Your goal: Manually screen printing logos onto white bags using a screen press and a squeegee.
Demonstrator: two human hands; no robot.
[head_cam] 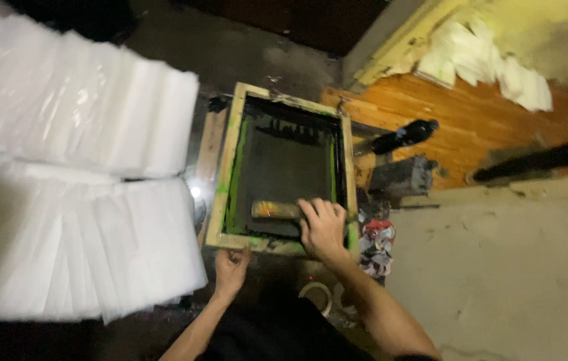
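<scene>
Two hands are on a wooden screen-printing frame (pixel 282 168) with green-smeared edges, lying flat on the dark tabletop (pixel 244 60). Right hand (pixel 322 228) comes in with the forearm angled from the lower right, fingers curled down over a wooden squeegee (pixel 276 210) sitting across the near end of the dark mesh — a closed grip on its handle. Left hand (pixel 230 271) reaches up from below, fingers pinching the frame's near rail at the left corner. Pretty tight on the left — big stacks of white sheets (pixel 73 194) run almost up to the frame's left rail. On the right, a dark bottle (pixel 404 136) and a crumpled rag (pixel 377 244) sit just beside the frame. Beyond the far rail the dark surface looks open.
</scene>
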